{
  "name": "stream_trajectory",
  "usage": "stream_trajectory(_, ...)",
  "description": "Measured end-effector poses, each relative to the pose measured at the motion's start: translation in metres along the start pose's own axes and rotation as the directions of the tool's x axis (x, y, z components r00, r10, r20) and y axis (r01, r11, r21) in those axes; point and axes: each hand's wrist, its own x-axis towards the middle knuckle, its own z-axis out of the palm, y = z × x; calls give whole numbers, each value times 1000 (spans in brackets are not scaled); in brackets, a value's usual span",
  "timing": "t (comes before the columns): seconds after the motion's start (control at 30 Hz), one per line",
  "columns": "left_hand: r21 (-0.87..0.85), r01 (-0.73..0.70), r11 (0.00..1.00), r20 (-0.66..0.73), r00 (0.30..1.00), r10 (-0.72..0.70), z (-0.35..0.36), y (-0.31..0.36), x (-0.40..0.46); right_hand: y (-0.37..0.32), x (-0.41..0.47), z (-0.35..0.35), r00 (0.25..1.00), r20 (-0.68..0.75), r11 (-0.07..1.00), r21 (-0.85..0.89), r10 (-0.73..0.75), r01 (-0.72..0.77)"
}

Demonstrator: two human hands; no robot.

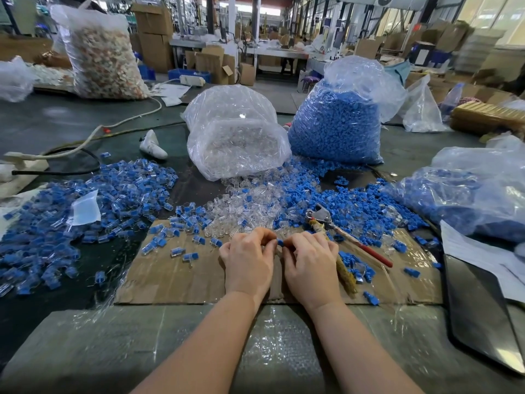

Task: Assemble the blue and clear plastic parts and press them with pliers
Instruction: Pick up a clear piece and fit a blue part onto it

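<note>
My left hand (248, 260) and my right hand (311, 264) meet over a cardboard sheet (176, 277). My right fingers pinch a small blue part (280, 242); my left fingertips curl round something at the same spot, mostly hidden, so I cannot tell whether it is a clear part. Pliers (339, 230) with a metal head and red handle lie just right of my right hand, with nobody holding them. Loose clear parts (250, 209) and loose blue parts (349, 203) are heaped beyond my hands. A wide pile of joined blue-and-clear pieces (79, 220) covers the left.
A bag of clear parts (235, 137) and a bag of blue parts (338, 123) stand behind the heaps. Another bag with blue parts (468, 194) lies at right, above papers (483, 257) and a dark tray (483, 314). Cables (93, 135) run at far left.
</note>
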Motion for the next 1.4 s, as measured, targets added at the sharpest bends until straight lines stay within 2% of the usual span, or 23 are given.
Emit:
stream_trajectory(0.63, -11, 7, 1000, 21, 1000, -7, 1, 0, 1, 0, 3, 2, 1000, 24, 1000, -1, 3, -3)
stream_trajectory(0.9, -12, 20, 1000, 50, 999, -19, 0, 1, 2, -3, 1, -4, 999, -24, 998, 54, -25, 27)
stream_trajectory(1.13, -37, 5, 999, 35, 999, -4, -2, 3, 1, -2, 1, -4, 999, 31, 998, 62, -10, 9)
stream_trajectory(1.4, -71, 46, 996, 32, 999, -44, -3, 3, 1, -2, 0, -6, 999, -9, 997, 65, -50, 50)
